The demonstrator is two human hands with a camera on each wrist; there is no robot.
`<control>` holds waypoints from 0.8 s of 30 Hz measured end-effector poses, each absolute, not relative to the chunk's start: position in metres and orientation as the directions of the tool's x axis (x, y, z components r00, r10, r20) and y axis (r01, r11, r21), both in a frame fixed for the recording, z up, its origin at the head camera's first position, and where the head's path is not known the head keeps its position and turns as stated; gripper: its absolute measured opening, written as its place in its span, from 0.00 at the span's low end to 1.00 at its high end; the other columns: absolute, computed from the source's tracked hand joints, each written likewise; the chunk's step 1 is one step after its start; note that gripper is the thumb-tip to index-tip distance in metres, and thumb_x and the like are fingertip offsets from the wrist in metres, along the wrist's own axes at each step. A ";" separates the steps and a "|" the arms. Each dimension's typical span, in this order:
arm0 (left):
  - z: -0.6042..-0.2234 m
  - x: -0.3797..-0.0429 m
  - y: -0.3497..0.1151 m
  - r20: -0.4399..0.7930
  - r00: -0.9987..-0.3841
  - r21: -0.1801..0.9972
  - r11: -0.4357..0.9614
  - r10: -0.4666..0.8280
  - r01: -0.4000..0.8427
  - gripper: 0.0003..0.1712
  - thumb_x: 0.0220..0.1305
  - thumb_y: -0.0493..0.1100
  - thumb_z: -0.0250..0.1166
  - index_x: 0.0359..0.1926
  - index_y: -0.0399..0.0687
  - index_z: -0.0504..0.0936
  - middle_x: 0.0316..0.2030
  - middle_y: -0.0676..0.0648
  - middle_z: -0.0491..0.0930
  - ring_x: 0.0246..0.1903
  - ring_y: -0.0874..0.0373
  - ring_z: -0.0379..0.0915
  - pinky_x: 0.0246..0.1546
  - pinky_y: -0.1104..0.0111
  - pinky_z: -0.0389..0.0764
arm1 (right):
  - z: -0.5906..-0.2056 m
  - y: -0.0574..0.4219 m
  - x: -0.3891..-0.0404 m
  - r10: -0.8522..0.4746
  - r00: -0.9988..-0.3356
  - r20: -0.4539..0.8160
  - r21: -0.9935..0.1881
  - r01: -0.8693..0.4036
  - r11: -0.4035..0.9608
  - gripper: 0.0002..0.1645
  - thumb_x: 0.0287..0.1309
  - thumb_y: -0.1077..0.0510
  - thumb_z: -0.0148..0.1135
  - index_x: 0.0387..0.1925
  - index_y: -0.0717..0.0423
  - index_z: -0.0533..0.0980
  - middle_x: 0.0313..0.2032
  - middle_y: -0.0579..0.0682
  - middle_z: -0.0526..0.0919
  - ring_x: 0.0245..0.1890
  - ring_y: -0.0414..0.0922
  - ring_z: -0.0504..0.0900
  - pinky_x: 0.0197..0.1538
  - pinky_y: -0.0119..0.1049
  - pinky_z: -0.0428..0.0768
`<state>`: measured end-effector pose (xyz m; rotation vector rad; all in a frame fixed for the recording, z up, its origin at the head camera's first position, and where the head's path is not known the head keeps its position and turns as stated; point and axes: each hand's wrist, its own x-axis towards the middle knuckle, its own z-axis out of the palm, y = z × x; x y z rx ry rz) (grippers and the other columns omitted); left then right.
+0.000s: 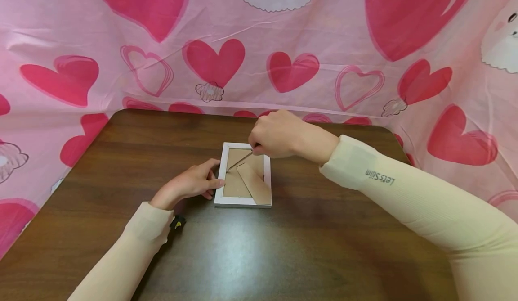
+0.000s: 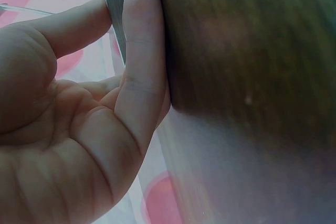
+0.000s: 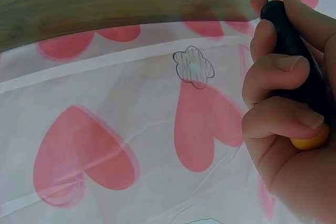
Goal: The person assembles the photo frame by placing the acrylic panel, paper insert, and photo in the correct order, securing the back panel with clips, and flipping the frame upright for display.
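A white picture frame (image 1: 242,200) lies face down on the wooden table, its brown backing board (image 1: 234,185) and slanting stand leg (image 1: 256,186) uppermost. My left hand (image 1: 193,181) holds the frame's left edge, thumb over the border and fingers against the side. In the left wrist view, the hand (image 2: 100,108) has the grey-looking frame edge (image 2: 116,3) between thumb and finger. My right hand (image 1: 277,133) grips a screwdriver (image 1: 241,159) above the frame's upper right. Its tip meets the backing at the left inner border. The right wrist view shows its black, yellow-ended handle (image 3: 296,56) within curled fingers.
The brown table (image 1: 323,238) reaches back to a pink cloth (image 1: 255,85) printed with hearts, which hangs behind and at both sides. A small black object with a yellow mark (image 1: 178,222) is beside the left cuff.
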<state>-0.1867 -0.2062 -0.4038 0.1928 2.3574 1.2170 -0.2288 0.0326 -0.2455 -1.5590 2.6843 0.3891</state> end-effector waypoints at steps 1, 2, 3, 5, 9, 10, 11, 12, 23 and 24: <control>-0.403 -0.187 -0.206 -0.349 -0.876 0.798 0.595 0.333 -0.092 0.39 0.62 0.45 0.67 0.69 0.45 0.57 0.34 0.39 0.73 0.27 0.50 0.75 0.29 0.62 0.84 | -0.246 0.033 -0.229 -0.853 -0.504 -0.133 0.208 -0.856 0.473 0.05 0.58 0.47 0.63 0.32 0.39 0.83 0.28 0.36 0.81 0.31 0.40 0.76 0.32 0.39 0.78; -0.403 -0.187 -0.205 -0.348 -0.875 0.798 0.596 0.336 -0.089 0.40 0.62 0.45 0.67 0.69 0.45 0.57 0.34 0.39 0.73 0.27 0.50 0.75 0.29 0.62 0.84 | -0.246 0.033 -0.229 -0.854 -0.503 -0.131 0.208 -0.856 0.472 0.05 0.57 0.47 0.63 0.32 0.39 0.83 0.28 0.36 0.81 0.31 0.40 0.76 0.32 0.39 0.78; -0.403 -0.187 -0.205 -0.350 -0.875 0.797 0.597 0.335 -0.091 0.39 0.62 0.45 0.67 0.69 0.45 0.57 0.34 0.39 0.73 0.27 0.50 0.75 0.29 0.62 0.84 | -0.247 0.034 -0.229 -0.855 -0.501 -0.130 0.209 -0.857 0.471 0.05 0.57 0.47 0.63 0.32 0.38 0.83 0.28 0.36 0.81 0.31 0.40 0.76 0.32 0.39 0.78; -0.403 -0.188 -0.205 -0.351 -0.876 0.795 0.600 0.331 -0.092 0.39 0.62 0.45 0.67 0.68 0.46 0.57 0.34 0.39 0.73 0.27 0.49 0.75 0.28 0.62 0.83 | -0.246 0.033 -0.229 -0.858 -0.498 -0.129 0.211 -0.859 0.467 0.04 0.57 0.47 0.64 0.32 0.38 0.83 0.28 0.36 0.81 0.31 0.40 0.76 0.32 0.40 0.78; -0.404 -0.187 -0.205 -0.351 -0.877 0.789 0.609 0.329 -0.087 0.38 0.62 0.45 0.67 0.68 0.47 0.58 0.34 0.40 0.73 0.27 0.49 0.75 0.28 0.62 0.83 | -0.243 0.029 -0.227 -0.863 -0.487 -0.132 0.235 -0.861 0.450 0.05 0.57 0.47 0.64 0.31 0.38 0.83 0.29 0.37 0.82 0.31 0.41 0.77 0.32 0.40 0.78; -0.404 -0.187 -0.205 -0.350 -0.877 0.788 0.610 0.329 -0.086 0.38 0.62 0.45 0.67 0.68 0.47 0.58 0.34 0.40 0.73 0.27 0.49 0.75 0.28 0.62 0.83 | -0.242 0.026 -0.226 -0.864 -0.486 -0.133 0.247 -0.860 0.446 0.05 0.57 0.47 0.64 0.30 0.39 0.83 0.28 0.37 0.82 0.31 0.41 0.77 0.31 0.40 0.78; -0.404 -0.187 -0.205 -0.350 -0.877 0.787 0.611 0.330 -0.085 0.38 0.62 0.45 0.66 0.68 0.47 0.57 0.34 0.40 0.73 0.27 0.49 0.75 0.28 0.62 0.83 | -0.240 0.023 -0.225 -0.865 -0.484 -0.135 0.260 -0.859 0.440 0.05 0.57 0.47 0.63 0.29 0.39 0.83 0.28 0.37 0.82 0.30 0.42 0.77 0.30 0.40 0.78; -0.403 -0.186 -0.205 -0.350 -0.876 0.787 0.612 0.331 -0.083 0.38 0.62 0.45 0.66 0.68 0.46 0.57 0.34 0.40 0.73 0.27 0.49 0.75 0.28 0.62 0.83 | -0.239 0.020 -0.224 -0.865 -0.482 -0.141 0.274 -0.859 0.434 0.06 0.57 0.47 0.63 0.28 0.39 0.83 0.27 0.38 0.81 0.29 0.42 0.77 0.30 0.39 0.77; -0.403 -0.185 -0.205 -0.343 -0.874 0.796 0.600 0.343 -0.077 0.38 0.62 0.45 0.66 0.68 0.46 0.57 0.33 0.39 0.73 0.27 0.49 0.76 0.29 0.62 0.84 | -0.224 -0.018 -0.219 -0.833 -0.510 -0.216 0.435 -0.814 0.385 0.07 0.55 0.48 0.61 0.27 0.42 0.82 0.26 0.41 0.79 0.29 0.44 0.76 0.32 0.41 0.80; -0.403 -0.186 -0.205 -0.344 -0.874 0.798 0.598 0.343 -0.079 0.38 0.62 0.45 0.66 0.68 0.46 0.57 0.33 0.39 0.73 0.27 0.49 0.76 0.29 0.62 0.84 | -0.223 -0.021 -0.219 -0.825 -0.521 -0.218 0.453 -0.803 0.387 0.07 0.55 0.48 0.60 0.28 0.43 0.81 0.26 0.42 0.79 0.29 0.44 0.75 0.32 0.41 0.80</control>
